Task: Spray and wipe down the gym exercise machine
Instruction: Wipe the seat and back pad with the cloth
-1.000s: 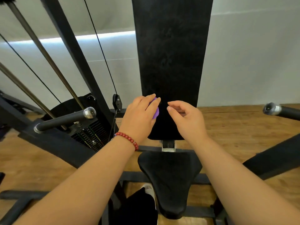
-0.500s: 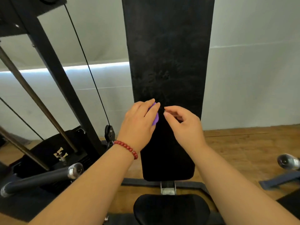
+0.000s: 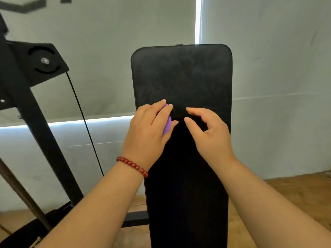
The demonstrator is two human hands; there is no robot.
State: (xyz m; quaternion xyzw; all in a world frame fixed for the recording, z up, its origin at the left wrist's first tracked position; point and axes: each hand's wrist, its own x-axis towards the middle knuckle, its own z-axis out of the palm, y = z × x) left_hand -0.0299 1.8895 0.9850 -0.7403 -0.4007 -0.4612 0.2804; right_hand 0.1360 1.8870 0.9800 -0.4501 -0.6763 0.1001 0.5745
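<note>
The machine's tall black back pad (image 3: 181,72) stands upright in the middle of the view, greyish and smeared in its upper half, darker below my hands. My left hand (image 3: 148,129), with a red bead bracelet on the wrist, grips a small purple object (image 3: 168,122) against the pad's left-middle part; most of that object is hidden by my fingers. My right hand (image 3: 207,131) hovers at the same height just to the right, thumb and fingers curled towards the pad. A dark patch lies between the two hands, and I cannot tell whether my right fingers pinch anything.
The black machine frame (image 3: 41,126) with a pulley plate (image 3: 43,60) and a thin cable (image 3: 84,120) rises on the left. Grey wall panels stand behind the pad. A strip of wooden floor (image 3: 295,192) shows at lower right.
Both hands have moved up the back pad, keeping their spacing. The view has tilted up, so the seat and the side handles have dropped out of sight and the pad's top edge shows.
</note>
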